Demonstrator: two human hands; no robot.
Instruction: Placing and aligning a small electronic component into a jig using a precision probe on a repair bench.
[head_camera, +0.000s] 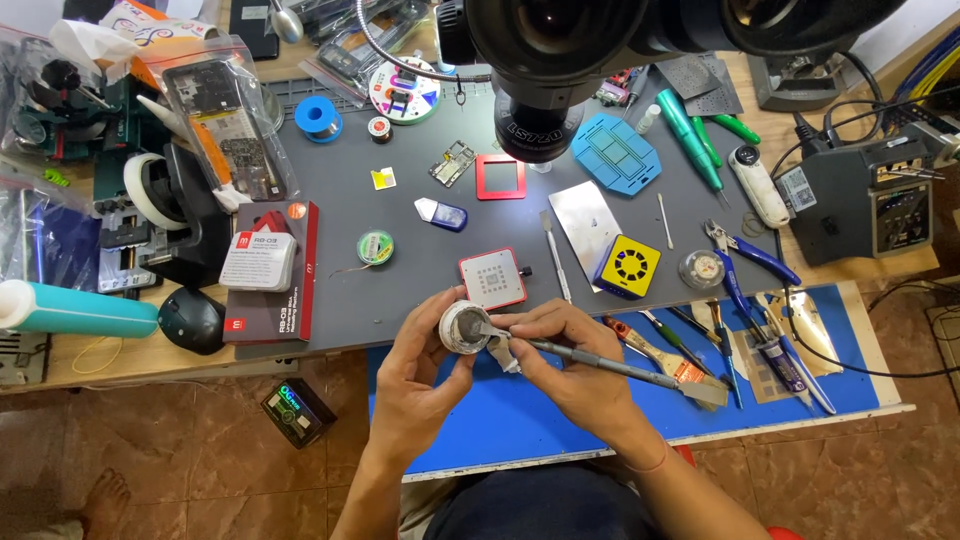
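We see a small round grey jar (462, 327) just below the red square plate (493, 278), cupped by our left hand (425, 375). Our right hand (570, 365) pinches a metal spatula (600, 362), tip inside the jar.

The scene is bright and evenly lit. A ring light under the microscope (540, 120) throws a white pool onto the grey desk (400, 210). The metal plate (585, 225) glares. The microscope body is close, dark and blurred; edges bend slightly.
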